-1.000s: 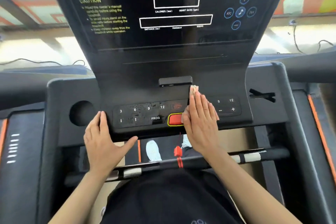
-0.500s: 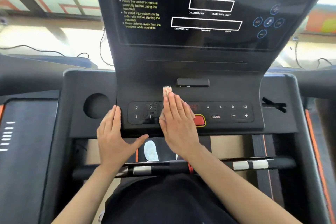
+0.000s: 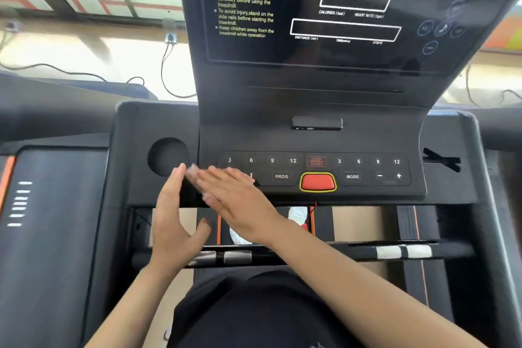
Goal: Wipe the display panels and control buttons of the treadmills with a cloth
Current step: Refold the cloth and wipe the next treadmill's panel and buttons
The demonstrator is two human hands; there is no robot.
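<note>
The right hand (image 3: 237,200) is lying flat across the left end of the button strip (image 3: 313,171), fingers stretched out straight and close together, blurred with motion. A pale cloth (image 3: 194,169) is peeking out just past those fingertips (image 3: 210,178), pressed beneath them against the console; only a small smeared corner of it is showing, so how much is tucked under the palm cannot be told. The fingers are not curling round it, they are pinning it flat.

Left of the red button (image 3: 317,182), the left hand (image 3: 172,223) is standing open beside the right one, fingers extended upward and together, thumb splayed out to the side. Its fingertips are reaching up near the round cup recess (image 3: 168,157), and it is gripping nothing; whether the palm is resting on the console's lower edge is hard to say.

The cloth is sitting well left of the red button, at the strip's left edge, between the two hands' fingertips. To the right of the red button, the MODE key (image 3: 352,176) and the plus and minus keys are lying uncovered. Above the red button, the dark display panel (image 3: 339,8) with its CAUTION text is rising untouched by either hand.
</note>
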